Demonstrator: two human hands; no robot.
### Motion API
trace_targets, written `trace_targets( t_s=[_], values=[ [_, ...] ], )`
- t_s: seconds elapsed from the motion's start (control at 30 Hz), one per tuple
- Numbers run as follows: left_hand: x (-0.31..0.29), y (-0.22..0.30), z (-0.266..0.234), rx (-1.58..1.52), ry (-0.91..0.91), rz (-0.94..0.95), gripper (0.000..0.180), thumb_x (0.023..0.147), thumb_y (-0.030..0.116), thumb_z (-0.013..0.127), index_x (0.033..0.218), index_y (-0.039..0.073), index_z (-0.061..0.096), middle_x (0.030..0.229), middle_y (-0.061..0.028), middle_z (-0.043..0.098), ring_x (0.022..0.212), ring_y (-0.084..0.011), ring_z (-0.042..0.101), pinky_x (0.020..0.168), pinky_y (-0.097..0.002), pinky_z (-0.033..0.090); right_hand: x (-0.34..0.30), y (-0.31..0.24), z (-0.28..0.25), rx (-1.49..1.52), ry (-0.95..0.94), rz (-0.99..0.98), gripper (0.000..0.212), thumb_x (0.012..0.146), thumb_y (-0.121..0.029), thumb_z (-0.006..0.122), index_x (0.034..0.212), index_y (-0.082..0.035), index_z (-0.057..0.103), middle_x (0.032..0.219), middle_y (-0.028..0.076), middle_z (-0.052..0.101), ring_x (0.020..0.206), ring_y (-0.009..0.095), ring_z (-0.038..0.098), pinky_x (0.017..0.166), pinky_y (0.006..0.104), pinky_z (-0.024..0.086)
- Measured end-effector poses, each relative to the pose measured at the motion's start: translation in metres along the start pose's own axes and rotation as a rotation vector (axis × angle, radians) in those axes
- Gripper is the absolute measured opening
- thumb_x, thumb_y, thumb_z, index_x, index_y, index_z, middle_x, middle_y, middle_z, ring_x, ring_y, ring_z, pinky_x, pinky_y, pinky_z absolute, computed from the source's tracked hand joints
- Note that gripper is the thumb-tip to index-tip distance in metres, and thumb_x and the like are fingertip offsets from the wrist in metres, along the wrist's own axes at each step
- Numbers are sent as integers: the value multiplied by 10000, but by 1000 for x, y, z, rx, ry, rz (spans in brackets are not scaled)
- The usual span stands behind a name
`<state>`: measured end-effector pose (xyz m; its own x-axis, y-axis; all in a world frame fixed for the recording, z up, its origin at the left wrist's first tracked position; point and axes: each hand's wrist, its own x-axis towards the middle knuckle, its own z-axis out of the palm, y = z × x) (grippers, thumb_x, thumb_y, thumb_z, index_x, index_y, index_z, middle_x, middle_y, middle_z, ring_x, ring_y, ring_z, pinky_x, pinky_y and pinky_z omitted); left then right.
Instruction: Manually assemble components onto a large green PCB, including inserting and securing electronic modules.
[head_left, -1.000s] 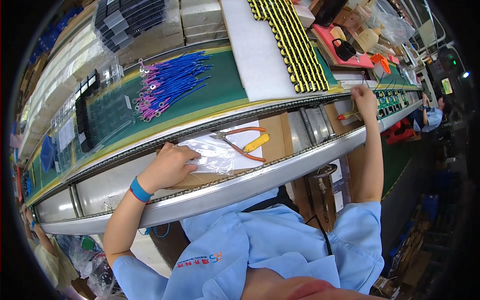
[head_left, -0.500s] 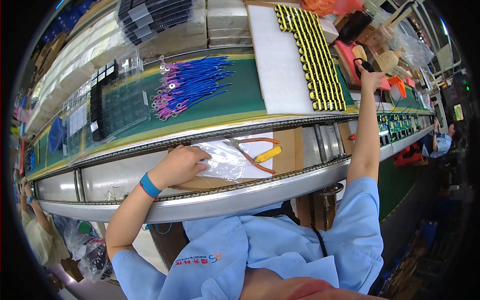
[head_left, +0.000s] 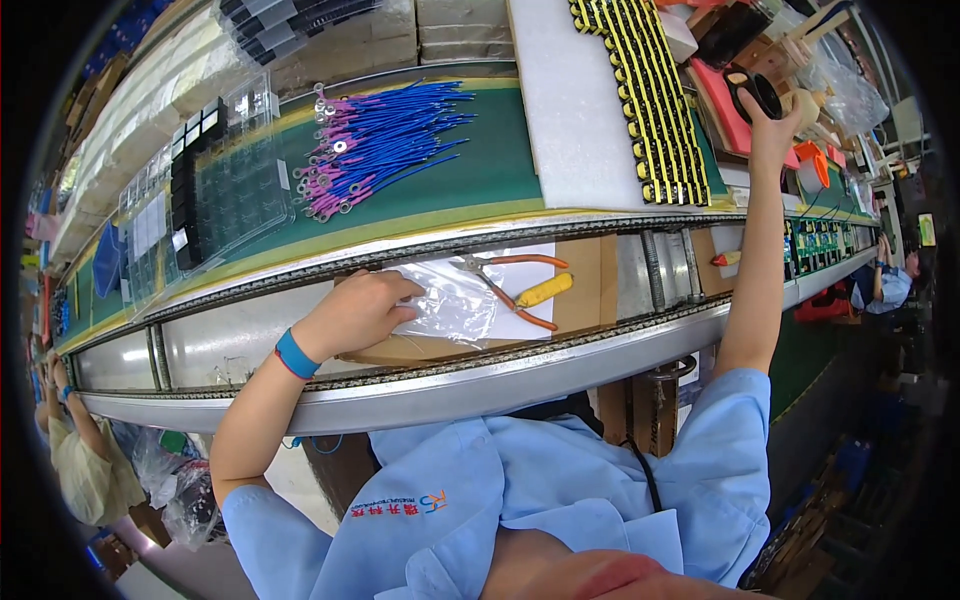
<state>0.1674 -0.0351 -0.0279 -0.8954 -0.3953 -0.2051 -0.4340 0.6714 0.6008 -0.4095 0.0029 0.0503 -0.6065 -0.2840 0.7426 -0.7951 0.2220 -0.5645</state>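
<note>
My right hand (head_left: 774, 118) is stretched out at the far right, its fingers closed on a black ring-shaped roll (head_left: 757, 95), which looks like tape. The roll is tilted above a red surface (head_left: 717, 108). On the cardboard (head_left: 585, 290) in the conveyor gap lies my left hand (head_left: 362, 310), fingers curled beside a clear plastic bag (head_left: 455, 305). Whether anything is under those fingers is hidden. To the right of the bag, diagonal cutters (head_left: 513, 292) with orange handles lie open across white paper, next to a yellow-handled tool (head_left: 543, 291).
Blue wires with ring terminals (head_left: 385, 140) are heaped on the green mat (head_left: 490, 165). A white foam board (head_left: 570, 120) bears rows of yellow-black parts (head_left: 655, 120). Clear trays (head_left: 240, 160) stand left. Green circuit boards (head_left: 825, 240) line the right conveyor. Other people are at both ends.
My right hand has lifted the black roll and turned it so that its opening shows. My left hand stays by the bag. The whole view has shifted slightly.
</note>
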Motion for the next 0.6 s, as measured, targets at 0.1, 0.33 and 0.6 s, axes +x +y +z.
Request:
trace_targets(
  t_s=[0.1, 0.33, 0.6],
  values=[
    [-6, -3, 5, -10, 16, -6, 257, 866, 176, 640, 1077, 35, 680, 1025, -158, 675, 918, -349, 644, 836, -432, 504, -41, -103, -8, 455, -341, 41, 983, 703, -181, 844, 1458, 50, 258, 1257, 184, 547, 1136, 257, 568, 999, 329, 432],
    [-8, 3, 6, 37, 53, 14, 251, 856, 179, 660, 1064, 39, 678, 1006, -153, 674, 927, -346, 646, 835, -430, 504, -110, -230, -44, 933, -777, -145, 993, 684, -38, 771, 1513, -19, 224, 1225, 125, 587, 1134, 217, 588, 1010, 333, 444],
    [-7, -4, 12, 114, 180, 113, 296, 838, 174, 678, 1098, 33, 663, 994, -169, 678, 915, -350, 657, 821, -439, 516, -159, -322, -94, 1084, -1081, -116, 1266, 616, -270, 907, 1518, 33, 72, 1175, 242, 599, 1045, 273, 635, 927, 344, 513]
  ],
)
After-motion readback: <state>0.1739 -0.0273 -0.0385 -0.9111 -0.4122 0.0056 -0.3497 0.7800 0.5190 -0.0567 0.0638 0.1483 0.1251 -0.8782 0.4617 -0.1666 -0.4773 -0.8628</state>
